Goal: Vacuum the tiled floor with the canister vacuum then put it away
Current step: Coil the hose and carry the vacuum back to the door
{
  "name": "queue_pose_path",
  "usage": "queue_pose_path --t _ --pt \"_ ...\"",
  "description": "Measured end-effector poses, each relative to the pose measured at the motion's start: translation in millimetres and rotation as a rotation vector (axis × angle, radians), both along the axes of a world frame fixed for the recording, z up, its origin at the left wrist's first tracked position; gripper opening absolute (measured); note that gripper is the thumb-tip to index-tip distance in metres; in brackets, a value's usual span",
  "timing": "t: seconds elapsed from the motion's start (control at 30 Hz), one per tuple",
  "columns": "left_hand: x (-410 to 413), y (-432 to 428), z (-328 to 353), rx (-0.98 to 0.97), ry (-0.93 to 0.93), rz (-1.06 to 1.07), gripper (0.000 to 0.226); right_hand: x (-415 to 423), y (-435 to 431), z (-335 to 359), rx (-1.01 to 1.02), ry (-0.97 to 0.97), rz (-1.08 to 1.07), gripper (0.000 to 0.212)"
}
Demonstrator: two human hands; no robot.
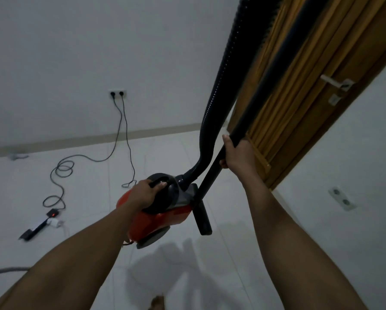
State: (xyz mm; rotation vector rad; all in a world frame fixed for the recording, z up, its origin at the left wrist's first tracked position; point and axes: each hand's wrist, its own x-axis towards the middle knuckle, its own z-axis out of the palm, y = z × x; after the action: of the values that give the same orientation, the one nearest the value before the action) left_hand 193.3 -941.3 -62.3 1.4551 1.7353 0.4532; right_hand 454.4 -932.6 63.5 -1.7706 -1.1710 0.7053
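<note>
The red vacuum (pixel 163 218) is held clear of the tiled floor (pixel 254 242) by the left hand (pixel 146 193), curled round its top handle (pixel 162 179), while the tube (pixel 212 175) is gripped near upright in the right hand (pixel 236 153), seemingly so nothing is dragged on the way to storage.
</note>
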Motion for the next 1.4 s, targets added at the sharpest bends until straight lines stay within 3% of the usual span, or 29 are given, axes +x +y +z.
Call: queue_pose_path --t 0.4,0.83,0.97,1.07,1.4 --pt "35 262 33 0.03 0.063 -0.029 0.052 35 252 9 0.021 0.094 0.0 0.05" --pt "116 567 25 -0.027 0.057 -0.021 0.058 125 561 2 0.051 0.174 0.046 0.039" --pt "153 669 16 -0.028 0.05 -0.057 0.057 157 659 -5 -0.095 0.114 -0.025 0.049" --pt "183 746 7 -0.068 0.024 -0.099 0.056 181 731 -9 -0.092 0.154 -0.085 0.057" --pt "295 948 -2 -0.118 0.063 -0.268 0.057 282 908 -31 0.04 0.188 -0.215 0.034"
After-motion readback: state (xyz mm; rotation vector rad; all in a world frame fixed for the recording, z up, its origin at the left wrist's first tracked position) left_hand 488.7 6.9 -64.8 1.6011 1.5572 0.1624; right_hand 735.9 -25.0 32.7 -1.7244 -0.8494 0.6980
